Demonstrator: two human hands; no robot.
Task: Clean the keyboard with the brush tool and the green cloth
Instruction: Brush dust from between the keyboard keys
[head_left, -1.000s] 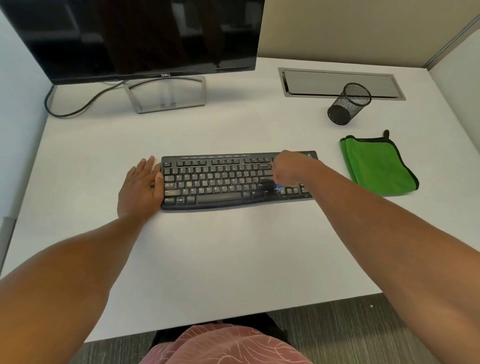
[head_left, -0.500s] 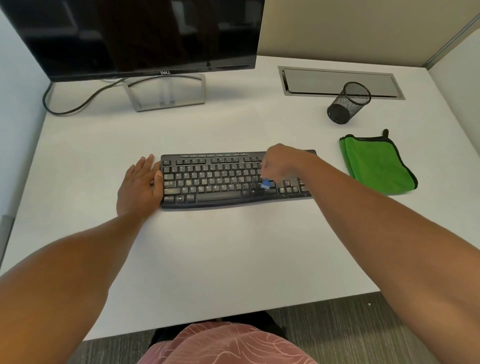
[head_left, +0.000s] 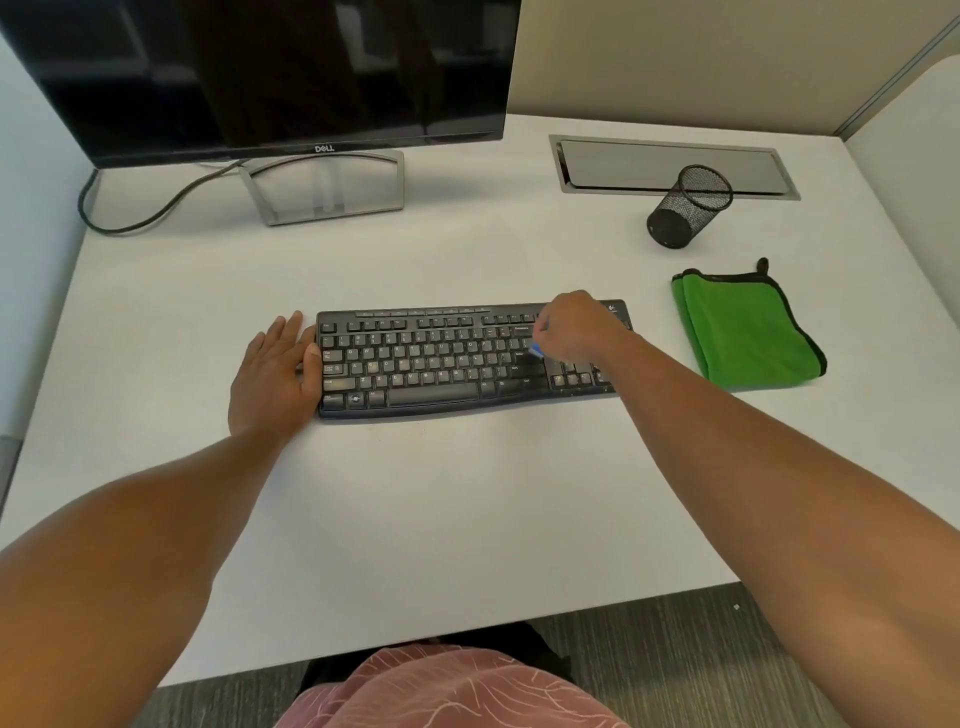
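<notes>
The right hand (head_left: 579, 327) is curled around the brush tool (head_left: 536, 351), of which only a small blue tip shows below the fingers, seemingly touching the keys right of the letter block. The left hand (head_left: 278, 374) lies flat with straight fingers against the left end of the black keyboard (head_left: 441, 364), which sits mid-desk (head_left: 415, 519). The folded green cloth (head_left: 745, 332) lies well right of the keyboard, a mesh pen cup (head_left: 688, 208) tipped beyond it.

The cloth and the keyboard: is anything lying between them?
No. In the head view only bare desk separates the keyboard from the cloth.
</notes>
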